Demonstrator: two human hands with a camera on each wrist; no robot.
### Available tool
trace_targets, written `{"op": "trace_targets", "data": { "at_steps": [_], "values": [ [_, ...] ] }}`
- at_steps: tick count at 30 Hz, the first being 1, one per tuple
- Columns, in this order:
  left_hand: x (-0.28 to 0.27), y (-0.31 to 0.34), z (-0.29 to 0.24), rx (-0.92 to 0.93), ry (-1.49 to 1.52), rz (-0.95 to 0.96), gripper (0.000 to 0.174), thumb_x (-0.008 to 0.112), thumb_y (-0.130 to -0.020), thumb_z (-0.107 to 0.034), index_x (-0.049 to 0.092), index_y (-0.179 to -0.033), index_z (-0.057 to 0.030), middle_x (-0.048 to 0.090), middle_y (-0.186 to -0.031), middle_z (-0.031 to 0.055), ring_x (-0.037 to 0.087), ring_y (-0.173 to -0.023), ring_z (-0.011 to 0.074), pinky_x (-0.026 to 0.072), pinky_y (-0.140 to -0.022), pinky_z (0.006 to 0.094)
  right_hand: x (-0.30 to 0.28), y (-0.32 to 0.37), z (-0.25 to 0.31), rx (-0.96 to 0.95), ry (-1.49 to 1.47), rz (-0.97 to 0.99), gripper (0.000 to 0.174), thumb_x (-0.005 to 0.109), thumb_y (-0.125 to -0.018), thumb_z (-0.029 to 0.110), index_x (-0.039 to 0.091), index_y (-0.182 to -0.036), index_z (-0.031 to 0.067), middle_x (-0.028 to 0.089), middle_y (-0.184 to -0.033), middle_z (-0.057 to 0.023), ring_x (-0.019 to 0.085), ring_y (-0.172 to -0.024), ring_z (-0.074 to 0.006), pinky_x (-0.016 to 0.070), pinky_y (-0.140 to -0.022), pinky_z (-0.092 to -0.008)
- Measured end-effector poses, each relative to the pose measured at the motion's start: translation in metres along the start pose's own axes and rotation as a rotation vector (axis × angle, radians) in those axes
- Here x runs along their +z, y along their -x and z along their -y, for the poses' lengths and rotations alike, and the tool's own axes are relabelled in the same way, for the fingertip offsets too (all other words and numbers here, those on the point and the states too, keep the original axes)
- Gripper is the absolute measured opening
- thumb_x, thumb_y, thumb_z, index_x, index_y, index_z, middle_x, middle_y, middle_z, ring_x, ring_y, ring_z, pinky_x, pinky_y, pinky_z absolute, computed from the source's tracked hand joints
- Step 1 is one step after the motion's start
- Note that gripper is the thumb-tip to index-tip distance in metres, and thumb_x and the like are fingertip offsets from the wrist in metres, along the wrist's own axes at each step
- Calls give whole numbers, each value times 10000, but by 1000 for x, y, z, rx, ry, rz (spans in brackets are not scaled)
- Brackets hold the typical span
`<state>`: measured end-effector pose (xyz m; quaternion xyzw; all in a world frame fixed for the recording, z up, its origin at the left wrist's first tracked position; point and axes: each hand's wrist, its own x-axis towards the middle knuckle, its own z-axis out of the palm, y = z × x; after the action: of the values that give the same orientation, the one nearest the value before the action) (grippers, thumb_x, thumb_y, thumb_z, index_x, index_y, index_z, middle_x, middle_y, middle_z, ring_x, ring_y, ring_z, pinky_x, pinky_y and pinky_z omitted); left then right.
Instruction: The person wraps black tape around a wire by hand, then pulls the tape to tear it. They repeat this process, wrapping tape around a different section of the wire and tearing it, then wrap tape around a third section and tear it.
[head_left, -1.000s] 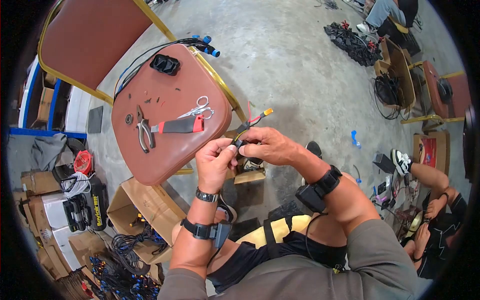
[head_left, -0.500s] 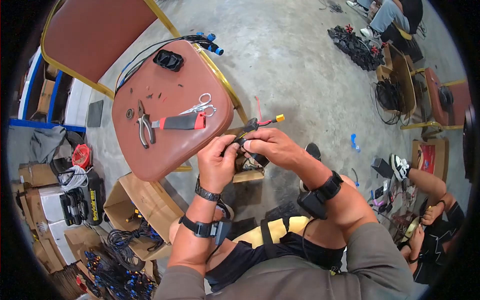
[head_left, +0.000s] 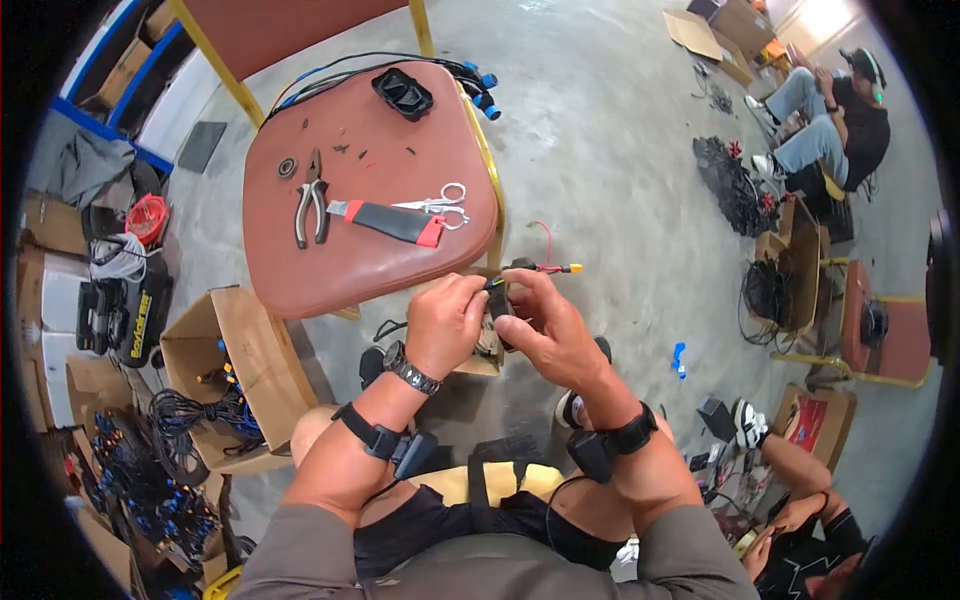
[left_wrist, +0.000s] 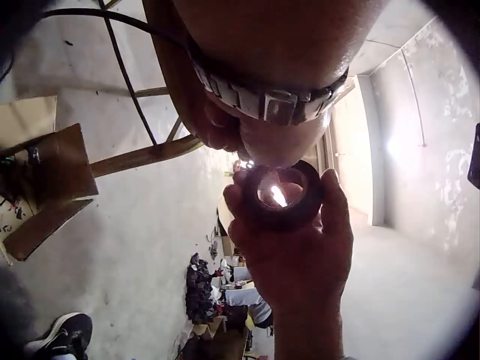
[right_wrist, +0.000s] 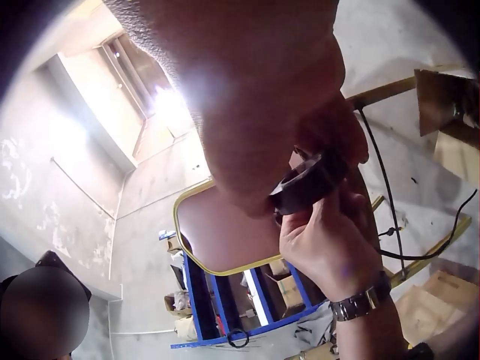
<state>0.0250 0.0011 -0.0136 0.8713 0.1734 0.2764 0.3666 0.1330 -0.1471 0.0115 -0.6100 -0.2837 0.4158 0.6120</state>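
Observation:
A roll of black tape (left_wrist: 279, 220) shows as a dark ring between the hands in the left wrist view. My right hand (head_left: 552, 335) grips this roll by its sides, thumb and fingers around it. My left hand (head_left: 445, 318) pinches the cable right beside the roll, its fingertips partly hidden in the head view. Beyond the fingers stick out a thin red wire and a yellow connector (head_left: 575, 268). In the right wrist view the tape roll (right_wrist: 306, 187) overlaps the left hand's fingertips.
On the brown chair seat (head_left: 290, 240) lie pliers (head_left: 312, 195), a red-and-black utility knife (head_left: 385, 221), scissors (head_left: 445, 205), a small ring and a black plastic tray (head_left: 402, 92). Cables with blue connectors hang at its far edge. A cardboard box (head_left: 275, 370) of cables stands at left.
The head view has turned, so the chair sits further right. The tape roll, earlier mostly below the right hand, is now up between both hands, and the right fingers have spread around it.

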Motion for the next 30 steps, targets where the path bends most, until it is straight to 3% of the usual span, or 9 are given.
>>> {"op": "trace_targets", "data": {
  "at_steps": [3,5,9,14,18,21,24,25,30],
  "values": [
    [-1,-1,-4,-2,16,22,138,674,-824,-1,677,-962,2,670,-850,172,658,-755,362,527,-666,403,-6,-1,-2,83,90,120,556,706,-901,155,432,-1362,8,645,-1062,-111,612,-940,-144,521,-819,-309],
    [-1,-1,-4,21,-17,32,142,677,-806,2,675,-948,-6,655,-824,162,649,-744,362,524,-659,417,-4,0,5,-37,138,121,595,759,-843,175,470,-1342,27,658,-1040,-105,623,-897,-145,523,-810,-304],
    [0,0,-1,42,-46,43,125,684,-790,-15,679,-914,-30,645,-795,140,645,-735,354,518,-641,423,-5,2,2,-43,86,116,673,823,-766,215,497,-1321,19,677,-980,-109,634,-851,-152,530,-780,-313],
    [-2,5,-1,104,-175,321,114,680,-766,-74,679,-879,-83,634,-778,89,655,-770,312,526,-661,423,-14,0,39,63,612,152,694,849,-705,335,566,-1237,-10,659,-858,-126,646,-784,-180,538,-727,-326],
    [-2,6,-1,157,-141,392,118,673,-749,-65,684,-864,-90,636,-779,86,655,-782,304,530,-674,413,-27,-3,33,-104,662,103,642,839,-709,409,640,-1136,-27,656,-815,-119,638,-753,-178,527,-706,-315],
    [-2,5,-1,218,-67,427,87,680,-752,-67,684,-837,-89,632,-786,76,649,-782,301,526,-673,407,-35,-9,24,220,380,80,600,792,-769,474,694,-1035,-55,661,-797,-88,612,-759,-149,499,-673,-326],
    [-6,1,-8,193,59,457,92,705,-741,-56,688,-830,-73,626,-795,73,647,-779,300,527,-677,402,-39,-14,17,234,311,51,471,763,-802,416,680,-993,-6,628,-769,-13,552,-695,-87,449,-608,-271],
    [-7,1,-9,177,97,448,102,721,-734,-49,688,-830,-63,626,-803,76,647,-781,299,527,-681,398,-38,-15,9,226,231,29,432,701,-847,432,686,-935,9,610,-734,-3,546,-678,-80,437,-606,-261],
    [-9,2,-7,193,174,416,190,789,-710,-28,670,-858,-26,635,-825,101,640,-753,308,505,-649,391,-41,-18,12,360,168,25,406,670,-869,438,689,-927,37,561,-679,13,517,-632,-79,414,-579,-255]
  ]
}}
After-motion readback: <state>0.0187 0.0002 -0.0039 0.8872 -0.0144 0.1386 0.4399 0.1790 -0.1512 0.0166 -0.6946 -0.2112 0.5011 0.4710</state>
